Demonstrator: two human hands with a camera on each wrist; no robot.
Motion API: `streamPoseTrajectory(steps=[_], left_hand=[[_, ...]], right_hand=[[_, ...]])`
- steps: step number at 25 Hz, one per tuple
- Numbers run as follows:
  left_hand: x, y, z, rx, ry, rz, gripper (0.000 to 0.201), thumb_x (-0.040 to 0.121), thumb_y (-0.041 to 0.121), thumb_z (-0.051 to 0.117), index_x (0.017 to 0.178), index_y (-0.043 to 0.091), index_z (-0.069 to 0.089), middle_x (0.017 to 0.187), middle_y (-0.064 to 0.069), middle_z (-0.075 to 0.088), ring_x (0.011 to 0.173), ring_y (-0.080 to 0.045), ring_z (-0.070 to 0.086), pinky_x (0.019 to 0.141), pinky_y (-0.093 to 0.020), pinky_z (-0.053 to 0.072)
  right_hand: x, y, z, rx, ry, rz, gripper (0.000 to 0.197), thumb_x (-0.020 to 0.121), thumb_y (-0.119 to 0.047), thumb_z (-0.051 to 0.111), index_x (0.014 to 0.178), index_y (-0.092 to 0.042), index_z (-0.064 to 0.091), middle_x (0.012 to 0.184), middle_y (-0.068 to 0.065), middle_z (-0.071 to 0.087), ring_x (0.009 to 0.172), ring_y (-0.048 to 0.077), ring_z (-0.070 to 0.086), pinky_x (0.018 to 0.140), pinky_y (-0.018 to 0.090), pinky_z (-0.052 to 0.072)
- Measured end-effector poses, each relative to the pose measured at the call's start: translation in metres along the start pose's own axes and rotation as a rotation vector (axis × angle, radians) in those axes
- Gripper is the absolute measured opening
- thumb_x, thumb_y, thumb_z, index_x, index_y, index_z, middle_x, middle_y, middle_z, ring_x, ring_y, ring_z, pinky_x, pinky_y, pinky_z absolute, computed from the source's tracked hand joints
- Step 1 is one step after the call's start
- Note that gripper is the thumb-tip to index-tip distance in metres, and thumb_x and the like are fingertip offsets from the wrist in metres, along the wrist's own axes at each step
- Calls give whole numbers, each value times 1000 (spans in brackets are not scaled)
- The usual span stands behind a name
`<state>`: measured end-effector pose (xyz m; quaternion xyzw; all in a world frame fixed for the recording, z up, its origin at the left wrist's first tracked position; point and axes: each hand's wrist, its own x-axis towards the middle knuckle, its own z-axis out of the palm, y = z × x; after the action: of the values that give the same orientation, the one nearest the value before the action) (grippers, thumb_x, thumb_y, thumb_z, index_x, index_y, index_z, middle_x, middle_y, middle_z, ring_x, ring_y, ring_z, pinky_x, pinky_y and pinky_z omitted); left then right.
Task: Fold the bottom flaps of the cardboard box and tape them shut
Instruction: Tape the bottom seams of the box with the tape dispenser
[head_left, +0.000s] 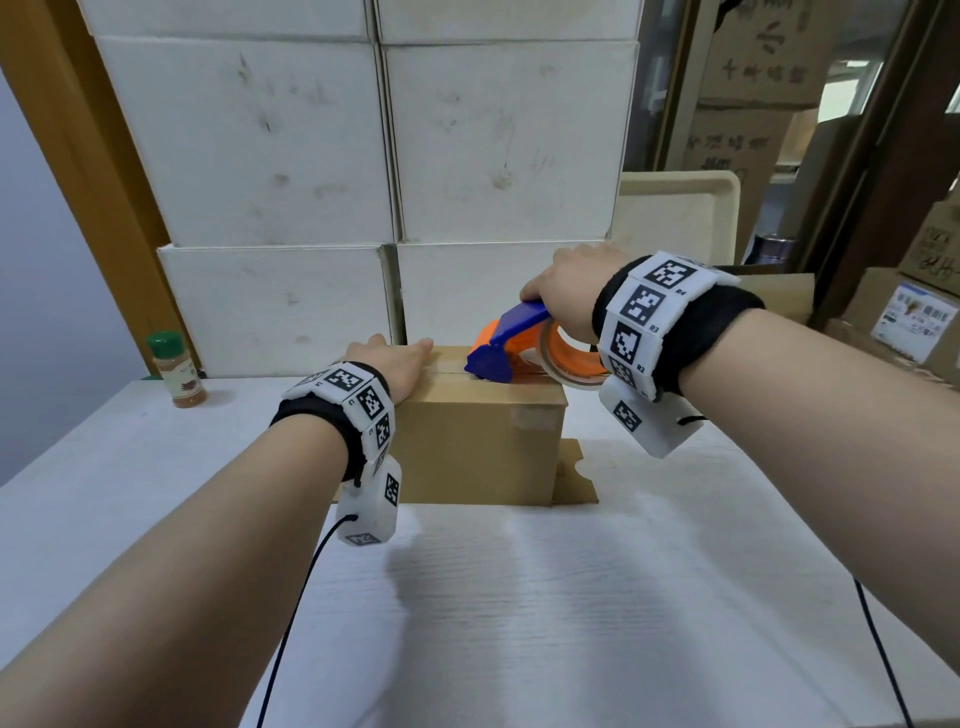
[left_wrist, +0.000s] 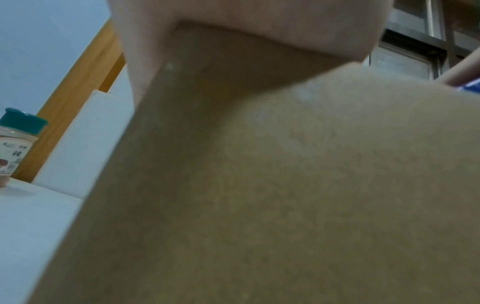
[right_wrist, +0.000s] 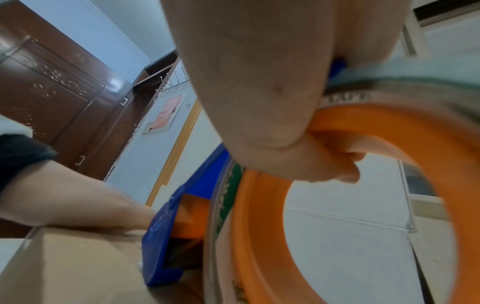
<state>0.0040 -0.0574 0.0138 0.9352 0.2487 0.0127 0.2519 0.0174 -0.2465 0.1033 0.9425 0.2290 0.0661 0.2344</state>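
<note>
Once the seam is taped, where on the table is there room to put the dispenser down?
Widest bare patch: the white table in front of the cardboard box, between the forearms. A smaller one lies left, between box and spice jar. Crowded: the box top, with left hand and right hand gripping the tape dispenser; stacked white cartons close the back.

White wood-grain table (head_left: 571, 597); stacked white cartons (head_left: 322, 156) against the wall behind; orange-brown wooden frame (head_left: 78, 130) at left beside a pale wall (head_left: 31, 234); brown cardboard cartons (head_left: 753, 57) stacked at right; dark brown panelled door (right_wrist: 52, 92); spice jar (head_left: 175, 370), green-lidded.
</note>
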Motion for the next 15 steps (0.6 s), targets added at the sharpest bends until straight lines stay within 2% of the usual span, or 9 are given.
streamPoseTrajectory(steps=[4, 9, 12, 15], left_hand=[[5, 0, 0, 2, -20, -9, 77, 83, 65, 38, 143, 19, 31, 144, -11, 39, 130, -36, 40, 101, -41, 34], [13, 0, -1, 2, -40, 3, 80, 82, 66, 41, 143, 16, 31, 143, -11, 41, 129, -35, 42, 101, -40, 34], [18, 0, 1, -16, -47, 2, 79, 82, 66, 44, 142, 15, 34, 142, -11, 43, 128, -33, 43, 101, -38, 35], [25, 2, 2, -8, -47, 2, 78, 82, 66, 45, 139, 14, 37, 137, -12, 48, 124, -33, 46, 99, -39, 36]], right_hand=[[2, 0, 0, 12, -25, 13, 35, 85, -22, 55, 120, -24, 57, 100, 5, 52, 84, 25, 51, 72, 32, 40], [7, -3, 11, 57, 34, 47, 30, 81, -31, 60, 110, -26, 60, 95, 3, 47, 79, 23, 50, 70, 33, 38], [11, -4, 8, 80, -15, 59, 34, 80, -40, 62, 110, -24, 61, 97, 2, 58, 80, 22, 53, 63, 30, 36], [16, -6, 5, 68, -73, 74, 35, 77, -37, 64, 110, -22, 63, 92, -1, 61, 77, 21, 56, 55, 25, 35]])
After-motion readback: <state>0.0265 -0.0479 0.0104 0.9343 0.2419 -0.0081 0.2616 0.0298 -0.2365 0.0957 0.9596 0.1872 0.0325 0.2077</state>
